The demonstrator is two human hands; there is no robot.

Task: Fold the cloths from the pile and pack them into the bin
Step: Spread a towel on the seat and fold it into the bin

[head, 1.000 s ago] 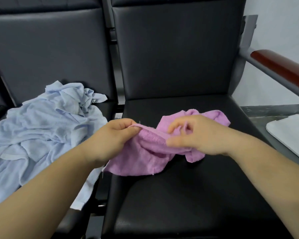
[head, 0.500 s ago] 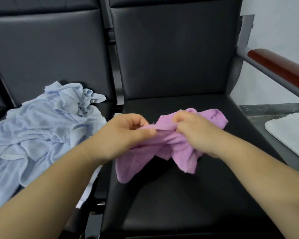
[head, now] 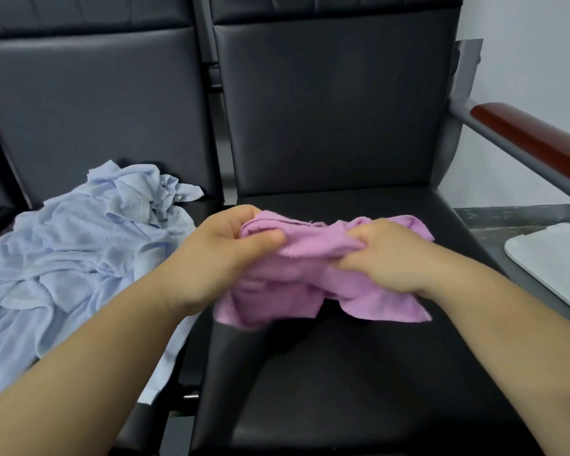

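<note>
A person's two bare hands work a small pink cloth [head: 313,248] over the black seat [head: 359,383] of a padded chair. The left grip [head: 224,258] has its thumb and curled fingers clamped around one bunched end of the cloth. The right grip [head: 395,261] pinches the other end, fingers tucked into the fabric. The cloth is crumpled between the two grips, and loose flaps droop below them toward the seat; whether those flaps touch the seat cannot be told. Its long axis runs from one grip to the other, side to side across the view and roughly level, with one frayed corner pointing down and out beyond the right grip. The step in hand looks like opening the cloth out before the first fold. To do it well, each grip should probably walk along the hem to a true corner, then draw apart until the top edge is taut and the cloth hangs flat, and only then lay it on the seat. Outward of the left grip, the pile of pale blue cloths [head: 79,258] lies on the neighbouring seat. Outward of the right grip sits a white rounded object [head: 553,264], cut off by the frame edge; whether it is the bin cannot be told.
</note>
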